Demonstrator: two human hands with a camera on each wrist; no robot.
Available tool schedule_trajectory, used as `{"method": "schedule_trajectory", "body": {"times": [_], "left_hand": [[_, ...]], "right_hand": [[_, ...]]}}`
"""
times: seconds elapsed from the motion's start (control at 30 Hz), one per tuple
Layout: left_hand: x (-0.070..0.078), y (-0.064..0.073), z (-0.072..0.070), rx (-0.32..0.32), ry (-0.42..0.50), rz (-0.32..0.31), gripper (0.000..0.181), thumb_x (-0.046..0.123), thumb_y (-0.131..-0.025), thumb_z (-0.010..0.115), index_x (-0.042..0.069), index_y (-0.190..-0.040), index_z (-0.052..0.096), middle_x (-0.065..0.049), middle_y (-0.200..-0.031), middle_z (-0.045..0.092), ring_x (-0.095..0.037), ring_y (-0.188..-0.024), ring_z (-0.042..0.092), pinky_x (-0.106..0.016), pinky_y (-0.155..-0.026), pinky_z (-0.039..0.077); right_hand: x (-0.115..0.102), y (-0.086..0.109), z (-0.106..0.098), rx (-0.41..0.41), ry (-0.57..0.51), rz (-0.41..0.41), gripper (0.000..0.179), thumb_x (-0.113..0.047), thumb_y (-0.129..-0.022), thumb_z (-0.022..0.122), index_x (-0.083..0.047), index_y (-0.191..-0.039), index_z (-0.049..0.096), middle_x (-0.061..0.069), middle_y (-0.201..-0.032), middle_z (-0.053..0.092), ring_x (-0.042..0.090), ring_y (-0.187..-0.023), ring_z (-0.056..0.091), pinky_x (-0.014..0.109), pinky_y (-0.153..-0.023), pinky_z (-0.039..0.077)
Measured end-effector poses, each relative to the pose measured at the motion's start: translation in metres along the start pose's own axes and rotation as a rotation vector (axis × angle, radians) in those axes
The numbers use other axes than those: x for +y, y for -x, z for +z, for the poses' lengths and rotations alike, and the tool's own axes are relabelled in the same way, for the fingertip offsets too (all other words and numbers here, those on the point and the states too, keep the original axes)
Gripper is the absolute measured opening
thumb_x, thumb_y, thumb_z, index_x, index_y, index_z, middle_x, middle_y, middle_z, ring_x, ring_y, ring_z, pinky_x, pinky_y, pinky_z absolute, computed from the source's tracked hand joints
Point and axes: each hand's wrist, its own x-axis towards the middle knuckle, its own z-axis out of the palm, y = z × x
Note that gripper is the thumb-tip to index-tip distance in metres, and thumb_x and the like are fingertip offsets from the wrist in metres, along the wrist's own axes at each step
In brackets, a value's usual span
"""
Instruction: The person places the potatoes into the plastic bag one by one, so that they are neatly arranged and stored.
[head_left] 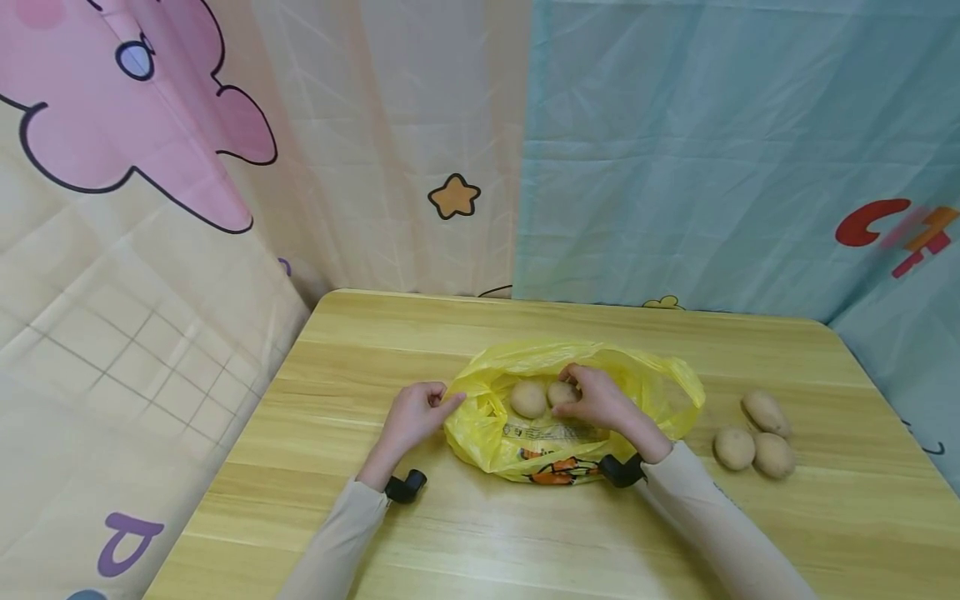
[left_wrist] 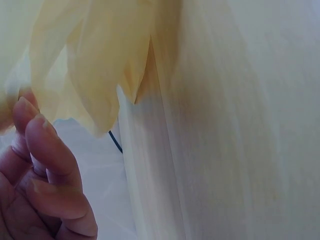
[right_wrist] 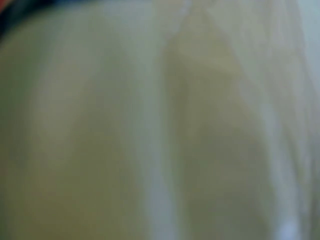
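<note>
A yellow plastic bag lies on its side on the table, its mouth spread toward the person. My left hand pinches the bag's left edge between thumb and fingers; in the left wrist view, the fingers curl beside the hanging plastic. Inside the bag, my right hand grips a potato with thumb and fingertips. Just left of it sits another potato. Blurred plastic fills the right wrist view, which hides the fingers there.
Three more potatoes, one at the back, one at left and one at right, lie grouped right of the bag. The wooden table meets printed curtains at its back and left side.
</note>
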Motion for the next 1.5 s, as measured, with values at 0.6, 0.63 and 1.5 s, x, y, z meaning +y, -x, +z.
{"method": "schedule_trajectory", "body": {"times": [0.6,0.63,1.5], "left_hand": [[0.0,0.001,0.0,-0.003,0.003,-0.006,0.047,0.032,-0.089,0.068,0.013,-0.058,0.039,0.008,-0.049,0.028,-0.008,-0.046,0.028,-0.024,-0.049,0.026],[0.0,0.001,0.0,-0.004,0.003,-0.006,0.047,0.032,-0.089,0.068,0.013,-0.058,0.038,0.008,-0.049,0.028,-0.008,-0.046,0.028,-0.024,-0.049,0.026],[0.002,0.0,-0.002,-0.008,0.02,0.005,0.046,0.031,-0.088,0.068,0.013,-0.058,0.04,0.008,-0.05,0.028,-0.008,-0.046,0.028,-0.024,-0.049,0.026]], "right_hand": [[0.001,0.008,0.002,0.03,-0.011,-0.015,0.042,-0.016,-0.082,0.075,0.007,-0.113,0.057,0.013,-0.096,0.062,0.027,-0.084,0.06,0.04,-0.069,0.049],[0.001,0.008,0.002,0.029,-0.012,-0.011,0.042,-0.016,-0.083,0.075,0.007,-0.113,0.057,0.014,-0.097,0.062,0.028,-0.085,0.06,0.041,-0.07,0.049],[-0.001,0.022,-0.007,0.054,-0.017,0.094,0.049,-0.027,-0.087,0.071,0.004,-0.121,0.054,0.022,-0.106,0.06,0.032,-0.087,0.061,0.044,-0.072,0.05]]}}
